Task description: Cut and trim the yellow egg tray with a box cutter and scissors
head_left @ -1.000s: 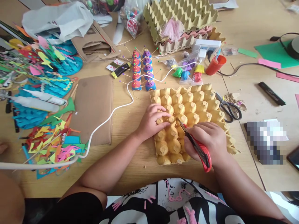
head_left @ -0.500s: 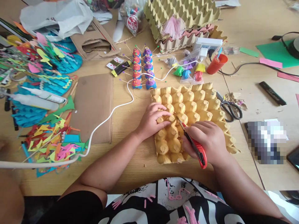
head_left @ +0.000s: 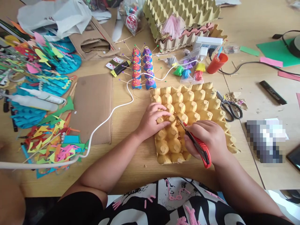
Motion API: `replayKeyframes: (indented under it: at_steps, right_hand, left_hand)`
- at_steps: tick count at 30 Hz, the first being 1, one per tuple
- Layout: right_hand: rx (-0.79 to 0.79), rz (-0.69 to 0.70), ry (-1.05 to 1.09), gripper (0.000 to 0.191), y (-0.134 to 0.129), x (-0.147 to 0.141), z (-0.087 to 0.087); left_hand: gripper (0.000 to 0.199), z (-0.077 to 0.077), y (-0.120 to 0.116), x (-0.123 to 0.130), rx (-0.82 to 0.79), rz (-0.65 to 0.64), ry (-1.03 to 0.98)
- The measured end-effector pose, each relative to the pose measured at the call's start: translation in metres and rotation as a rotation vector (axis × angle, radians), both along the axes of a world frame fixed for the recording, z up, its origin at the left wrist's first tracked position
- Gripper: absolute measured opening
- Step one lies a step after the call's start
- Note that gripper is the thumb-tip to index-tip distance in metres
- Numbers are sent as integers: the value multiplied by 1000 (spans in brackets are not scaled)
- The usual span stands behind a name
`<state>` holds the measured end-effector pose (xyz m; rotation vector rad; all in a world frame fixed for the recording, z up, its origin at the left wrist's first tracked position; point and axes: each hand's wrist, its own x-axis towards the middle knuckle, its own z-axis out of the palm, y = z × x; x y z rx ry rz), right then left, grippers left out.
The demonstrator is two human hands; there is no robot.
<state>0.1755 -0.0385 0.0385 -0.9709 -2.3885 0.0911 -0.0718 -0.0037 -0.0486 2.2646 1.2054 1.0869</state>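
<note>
A yellow egg tray lies on the table in front of me, bumps upward. My left hand rests on its left side, fingers stretched over the bumps and pressing lightly on them. My right hand is wrapped round a red and black utility knife. The knife's blade points up and left into a groove between bumps, just right of my left fingertips. How deep the tip sits in the tray I cannot tell.
Scissors lie at the tray's right edge. Behind it stand two rows of painted egg-cup figures, clay bags and a red cup. A white cable crosses the table beside cardboard and paper scraps.
The knife's handle end has swung slightly to the right with my right hand. My left hand stays in place on the tray.
</note>
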Motion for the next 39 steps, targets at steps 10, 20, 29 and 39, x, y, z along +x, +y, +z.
replayKeyframes:
  at_steps: [10,20,29,39]
  right_hand:
    - [-181,-91,58,16,-2,3,-3]
    - [-420,-358,274,28,4,-1,-24]
    - [-124,-151,56,13,3,-6,-18]
    - [-75,-97,-29,17,0,-9,-15]
  left_hand:
    - [25,1,0,0,-18,3,5]
    - [24,1,0,0,-9,-6,-11]
    - [25,3,0,0,-27,-1,10]
    - [27,2,0,0,-61,11,21]
